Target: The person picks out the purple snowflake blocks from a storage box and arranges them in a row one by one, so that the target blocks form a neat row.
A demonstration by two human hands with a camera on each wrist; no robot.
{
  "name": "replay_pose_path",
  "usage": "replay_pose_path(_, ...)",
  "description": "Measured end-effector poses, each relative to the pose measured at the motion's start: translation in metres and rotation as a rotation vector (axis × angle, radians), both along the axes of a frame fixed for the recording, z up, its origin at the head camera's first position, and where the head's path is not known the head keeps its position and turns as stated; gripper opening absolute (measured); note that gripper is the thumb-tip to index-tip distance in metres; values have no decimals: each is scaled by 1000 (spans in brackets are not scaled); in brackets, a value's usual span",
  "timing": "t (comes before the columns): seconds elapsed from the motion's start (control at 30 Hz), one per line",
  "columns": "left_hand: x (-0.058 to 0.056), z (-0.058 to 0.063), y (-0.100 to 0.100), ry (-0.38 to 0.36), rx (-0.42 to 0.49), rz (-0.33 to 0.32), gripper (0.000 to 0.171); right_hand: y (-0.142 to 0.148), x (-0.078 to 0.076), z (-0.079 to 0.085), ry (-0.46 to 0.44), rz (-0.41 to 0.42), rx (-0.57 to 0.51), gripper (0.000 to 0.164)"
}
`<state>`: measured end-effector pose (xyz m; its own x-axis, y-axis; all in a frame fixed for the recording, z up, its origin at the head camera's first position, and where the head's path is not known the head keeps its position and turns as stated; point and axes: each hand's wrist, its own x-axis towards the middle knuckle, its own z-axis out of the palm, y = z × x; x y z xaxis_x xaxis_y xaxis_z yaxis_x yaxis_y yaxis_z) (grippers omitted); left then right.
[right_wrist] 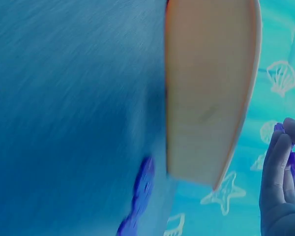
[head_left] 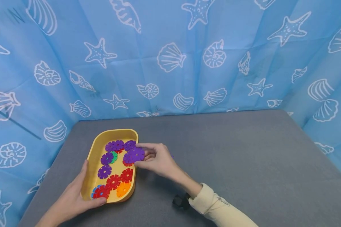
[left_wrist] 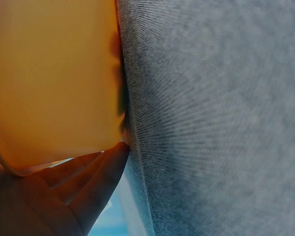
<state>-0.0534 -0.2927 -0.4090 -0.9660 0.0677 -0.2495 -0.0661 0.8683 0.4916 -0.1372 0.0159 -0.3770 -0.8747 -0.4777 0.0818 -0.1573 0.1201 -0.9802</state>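
A yellow plastic bin [head_left: 92,157] stands at the left of the table with slotted, flower-shaped plastic discs inside. My left hand [head_left: 74,195] grips its near left corner, thumb at the near rim and fingers along the outer side. Over the right rim, my right hand [head_left: 159,160] pinches a purple flower disc [head_left: 138,154] between thumb and fingertips. In the right wrist view, purple plastic [right_wrist: 293,161] shows between those fingers. Inside the bin lie several purple discs [head_left: 104,171], red discs [head_left: 113,182], an orange disc [head_left: 123,189] and parts of green and blue ones.
Purple discs [right_wrist: 143,184] lie on the table beside the bin's right side, mostly hidden behind the right hand in the head view. Grey cloth covers the table [head_left: 230,157]. A blue curtain [head_left: 170,85] with white shells and starfish hangs behind it and at both sides.
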Motion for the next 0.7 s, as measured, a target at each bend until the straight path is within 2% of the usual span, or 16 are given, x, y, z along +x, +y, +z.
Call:
replay_pose_path(0.3, 1, 0, 0, 30, 5, -11, 136, 46, -13, -7, -23, -22, 59, 52)
replay_pose_path(0.7, 1, 1, 1, -13, 23, 13, 136, 91, -29, -20, -9, -34, 181, 53)
